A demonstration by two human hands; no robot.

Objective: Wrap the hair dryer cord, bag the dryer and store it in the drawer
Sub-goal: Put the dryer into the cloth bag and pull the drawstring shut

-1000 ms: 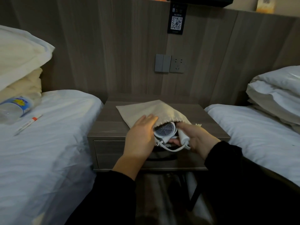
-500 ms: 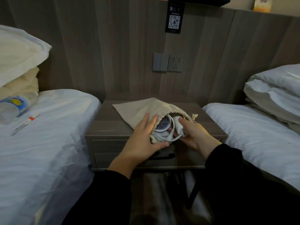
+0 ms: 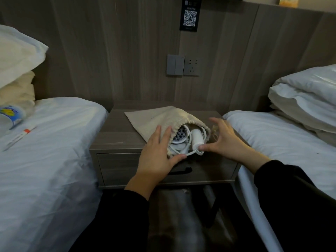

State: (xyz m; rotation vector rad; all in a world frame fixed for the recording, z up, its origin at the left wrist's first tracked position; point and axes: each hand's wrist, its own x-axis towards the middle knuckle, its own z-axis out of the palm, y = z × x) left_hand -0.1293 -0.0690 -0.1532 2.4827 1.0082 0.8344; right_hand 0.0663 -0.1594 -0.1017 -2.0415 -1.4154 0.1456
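Head view shows the hair dryer (image 3: 183,140) lying between the two hands, most of its body inside the beige drawstring bag (image 3: 156,120) on the nightstand (image 3: 116,140), with its white handle and loops of cord (image 3: 189,152) poking out of the mouth. The left hand (image 3: 160,153) lies flat and spread on the near edge of the bag mouth, pinning the cloth without gripping it. The right hand (image 3: 225,140) has let go of the handle it held half a second ago; it now hovers open just right of the bag, fingers spread, thumb tip near the cord end and the drawstring tails. That release suggests the dryer is seated, so cinching the mouth looks next. Below the hands, the drawer (image 3: 131,168) is closed.
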